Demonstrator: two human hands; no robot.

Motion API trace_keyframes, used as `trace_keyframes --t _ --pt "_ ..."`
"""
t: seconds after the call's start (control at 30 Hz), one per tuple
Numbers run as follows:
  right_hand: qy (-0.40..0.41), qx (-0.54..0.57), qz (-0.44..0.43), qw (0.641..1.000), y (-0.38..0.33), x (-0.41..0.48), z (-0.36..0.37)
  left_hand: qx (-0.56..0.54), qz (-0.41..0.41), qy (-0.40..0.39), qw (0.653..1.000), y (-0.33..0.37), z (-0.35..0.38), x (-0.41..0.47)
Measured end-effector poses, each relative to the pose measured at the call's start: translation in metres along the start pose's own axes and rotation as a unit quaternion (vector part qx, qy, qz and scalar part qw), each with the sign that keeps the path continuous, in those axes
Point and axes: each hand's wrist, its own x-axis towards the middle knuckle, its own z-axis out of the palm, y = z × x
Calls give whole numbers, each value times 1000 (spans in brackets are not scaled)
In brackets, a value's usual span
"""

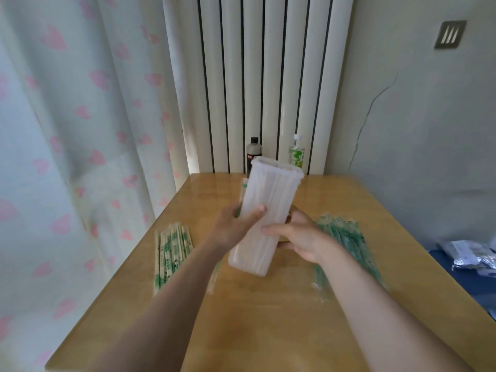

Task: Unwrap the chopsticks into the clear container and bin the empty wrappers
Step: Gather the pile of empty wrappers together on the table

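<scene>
A tall clear container (271,194) with bare chopsticks inside tilts above the middle of the wooden table (257,318). My left hand (236,226) grips its left side, thumb across the front, and also pinches a wrapped chopstick (243,187) against it. My right hand (300,237) holds the lower right side, fingers curled round it. Several wrapped chopsticks (169,251) with green print lie in a row at the table's left. A heap of empty clear-and-green wrappers (343,237) lies at the right, partly behind my right forearm.
A dark bottle (254,153) and a green-labelled bottle (296,153) stand at the table's far edge against a ribbed radiator. A heart-print curtain hangs on the left. Plastic packets (472,253) lie on a blue surface off the right edge.
</scene>
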Motion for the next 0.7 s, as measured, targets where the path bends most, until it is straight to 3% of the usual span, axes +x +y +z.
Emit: trace_keyframes --t 0.7 --pt "20 -7 -1 1000 -25 -6 5 14 4 25 1000 11 -16 8"
